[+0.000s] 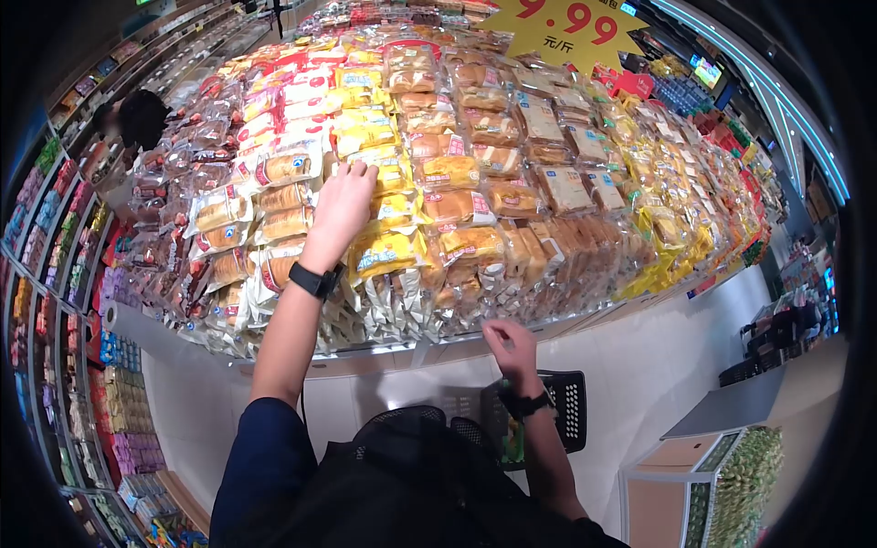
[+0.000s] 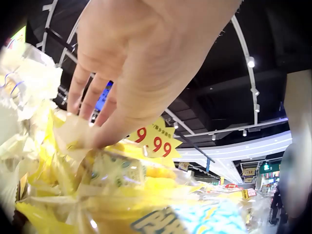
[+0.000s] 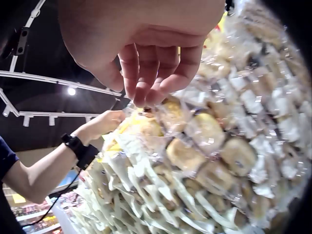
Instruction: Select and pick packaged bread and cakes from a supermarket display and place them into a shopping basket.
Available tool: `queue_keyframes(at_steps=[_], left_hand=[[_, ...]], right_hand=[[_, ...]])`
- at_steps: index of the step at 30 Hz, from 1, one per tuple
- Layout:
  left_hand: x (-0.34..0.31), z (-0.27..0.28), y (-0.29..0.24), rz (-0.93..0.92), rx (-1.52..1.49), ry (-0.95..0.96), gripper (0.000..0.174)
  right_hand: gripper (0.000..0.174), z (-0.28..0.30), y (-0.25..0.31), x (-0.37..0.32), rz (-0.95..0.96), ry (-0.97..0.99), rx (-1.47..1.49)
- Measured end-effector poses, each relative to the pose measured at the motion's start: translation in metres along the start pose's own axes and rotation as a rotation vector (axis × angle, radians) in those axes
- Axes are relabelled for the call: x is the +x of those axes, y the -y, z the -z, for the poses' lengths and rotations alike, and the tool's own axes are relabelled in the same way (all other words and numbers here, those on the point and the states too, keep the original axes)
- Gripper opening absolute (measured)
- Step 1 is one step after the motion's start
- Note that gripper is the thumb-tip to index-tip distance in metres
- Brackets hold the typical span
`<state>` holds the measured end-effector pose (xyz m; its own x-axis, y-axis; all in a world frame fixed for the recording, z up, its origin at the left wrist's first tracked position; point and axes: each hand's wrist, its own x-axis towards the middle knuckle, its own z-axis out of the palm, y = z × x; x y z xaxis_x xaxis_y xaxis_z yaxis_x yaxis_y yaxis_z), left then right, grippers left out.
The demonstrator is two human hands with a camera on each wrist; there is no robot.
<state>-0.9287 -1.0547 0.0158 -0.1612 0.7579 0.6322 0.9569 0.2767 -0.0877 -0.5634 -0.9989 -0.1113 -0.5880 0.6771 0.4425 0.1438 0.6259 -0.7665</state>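
In the head view my left hand [image 1: 343, 208] reaches over a heaped display of wrapped bread, at a row of yellow bread packets [image 1: 391, 251]. The left wrist view shows its thumb and fingers [image 2: 105, 135] bent down on either side of a crinkled wrapper edge [image 2: 70, 134], pinching it. Part of that packet is hidden behind the hand. My right hand [image 1: 512, 347] hangs before the front edge of the display, holding nothing. Its fingers are loosely curled, as the right wrist view shows, with clear-wrapped buns [image 3: 204, 131] beyond them.
White-wrapped rolls [image 1: 219, 208] lie left of the yellow row and sliced loaves [image 1: 559, 190] to its right. A yellow price sign [image 1: 566, 36] stands over the back. Beside my body on the floor is a black shopping basket [image 1: 574, 411]. Stocked shelves [image 1: 55, 265] line the left.
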Motion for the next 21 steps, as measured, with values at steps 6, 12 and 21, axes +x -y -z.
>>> queue_keyframes(at_steps=[6, 12, 21], left_hand=[[-0.029, 0.005, -0.023, 0.046, -0.035, 0.094, 0.032], [-0.018, 0.039, -0.031, 0.206, -0.317, 0.037, 0.033], [-0.048, -0.007, -0.210, -0.455, -1.226, 0.139, 0.025]], right_hand=[[0.031, 0.031, -0.091, -0.154, -0.349, -0.310, -0.268], [0.062, 0.014, -0.160, -0.280, -0.673, -0.229, -0.812], [0.041, 0.005, -0.189, -0.288, -1.135, -0.104, -0.578]])
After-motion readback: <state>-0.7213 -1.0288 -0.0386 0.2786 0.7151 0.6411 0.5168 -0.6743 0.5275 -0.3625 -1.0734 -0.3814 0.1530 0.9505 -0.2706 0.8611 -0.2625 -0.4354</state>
